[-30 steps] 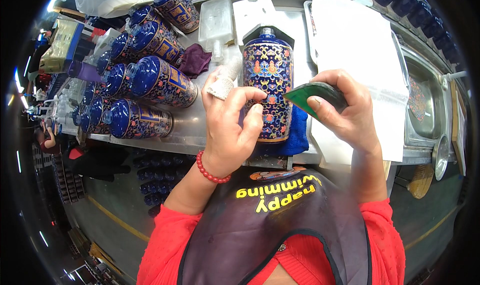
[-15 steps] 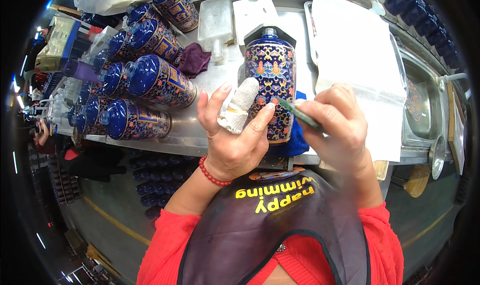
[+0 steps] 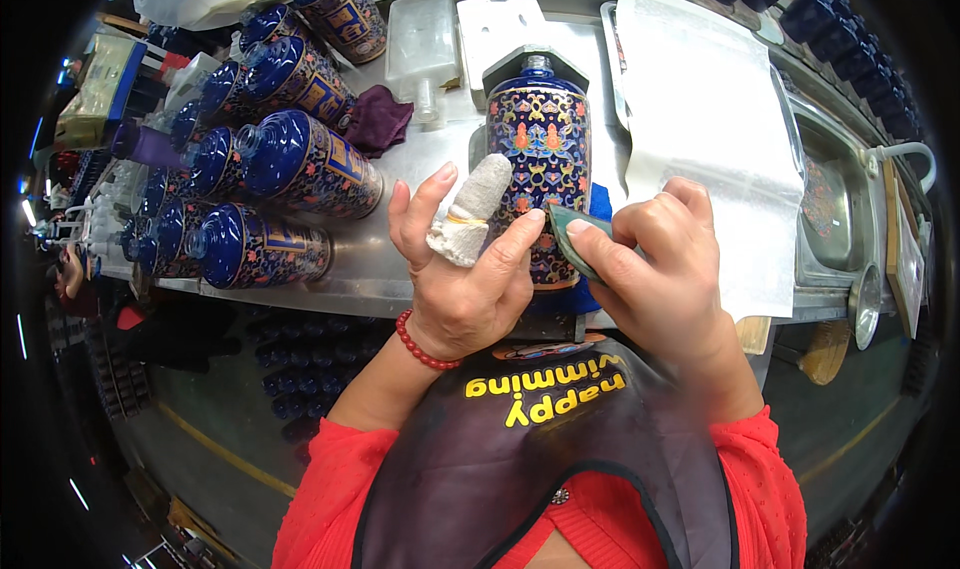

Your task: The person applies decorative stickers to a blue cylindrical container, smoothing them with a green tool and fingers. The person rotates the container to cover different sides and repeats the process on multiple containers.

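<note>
A dark blue glass bottle [image 3: 538, 174] with a colourful floral pattern lies in front of me, its neck pointing away, against a grey angular rest [image 3: 497, 72]. My left hand [image 3: 465, 294] is open over its left side, fingers spread, the thumb touching the pattern. A whitish cloth cover [image 3: 468, 219], banded with yellow, wraps one of its fingers. My right hand [image 3: 668, 269] pinches a thin, flat green scraper-like piece [image 3: 572, 231], its edge at the bottle's lower right. Under the bottle shows a blue cloth [image 3: 600, 204].
Several similar decorated bottles [image 3: 310, 164] stand at the left, near a purple cloth [image 3: 378, 121] and a clear plastic container [image 3: 426, 44]. White paper sheets [image 3: 700, 99] cover the right side of the table, beside a metal sink [image 3: 835, 229].
My right hand has lowered slightly and turned, so the green piece shows more of its flat face against the bottle. My left hand keeps nearly the same place on the bottle.
</note>
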